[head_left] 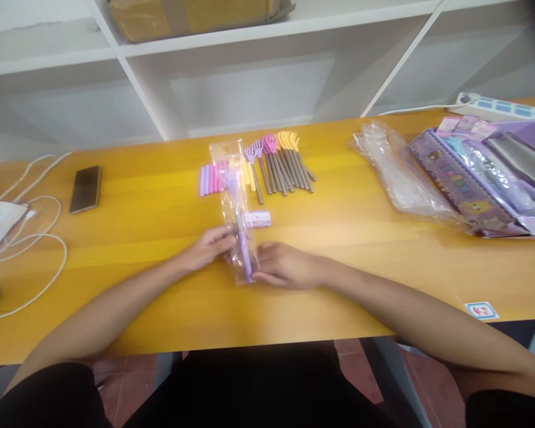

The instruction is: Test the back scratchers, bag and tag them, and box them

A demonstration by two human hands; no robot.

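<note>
A clear plastic bag (226, 153) stands out in front of me, with a purple back scratcher (245, 252) inside it. My left hand (217, 245) pinches the bag's left side near the middle. At the lower right, my right hand (285, 264) has its fingers closed on the bag by the handle end. Behind the bag lies a row of purple, pink and yellow handle sleeves (211, 179), partly seen through the plastic. To their right are several claw heads on metal rods (289, 166). A small purple printed card (259, 219) lies just behind my right hand.
Clear plastic bags (395, 178) lie at right beside a purple printed box (466, 184) of packages. A power strip (503, 108) is behind it. At left are a phone (85, 189), white cables (65, 255) and a white device (0, 226). White shelving (249, 89) backs the table.
</note>
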